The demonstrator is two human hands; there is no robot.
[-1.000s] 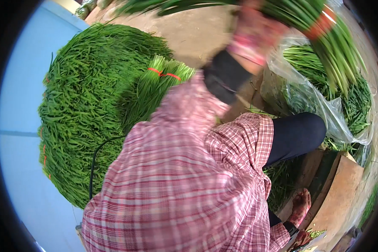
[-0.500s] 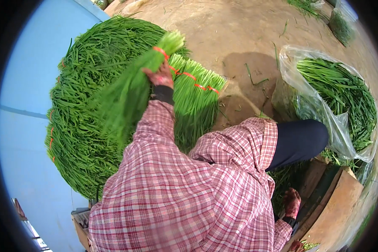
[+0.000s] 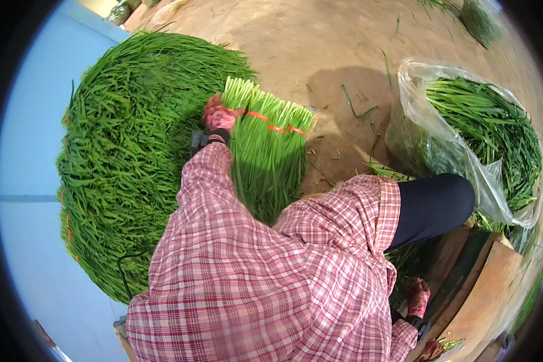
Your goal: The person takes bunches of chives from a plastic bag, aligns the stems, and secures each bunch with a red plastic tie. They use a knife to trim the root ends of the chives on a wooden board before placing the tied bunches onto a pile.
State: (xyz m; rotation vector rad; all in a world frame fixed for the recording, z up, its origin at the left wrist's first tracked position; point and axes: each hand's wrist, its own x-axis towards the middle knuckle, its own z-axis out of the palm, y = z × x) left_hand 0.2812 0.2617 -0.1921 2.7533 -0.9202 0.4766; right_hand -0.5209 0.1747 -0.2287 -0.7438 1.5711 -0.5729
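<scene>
My left hand (image 3: 220, 116), in a red glove with a dark cuff, reaches forward and grips the cut end of a bundle of long green chives (image 3: 265, 157) tied with orange bands (image 3: 274, 128). The bundle lies flat on the dirt against the right side of a big round heap of the same greens (image 3: 133, 163). My plaid sleeve runs down from the hand to my body. My right hand (image 3: 417, 295), also in a red glove, hangs low at the right by a wooden board. Whether it holds anything is unclear.
A clear plastic bag (image 3: 458, 157) full of loose greens stands at the right, behind my dark-trousered knee (image 3: 431, 208). Bare dirt ground (image 3: 320, 42) with stray stalks lies ahead. A blue surface (image 3: 24, 211) borders the heap on the left. Wooden boards (image 3: 482, 295) sit at the lower right.
My left hand swung a tied bundle from high on the right over to the left and laid it down beside the heap. The hand stays on the bundle.
</scene>
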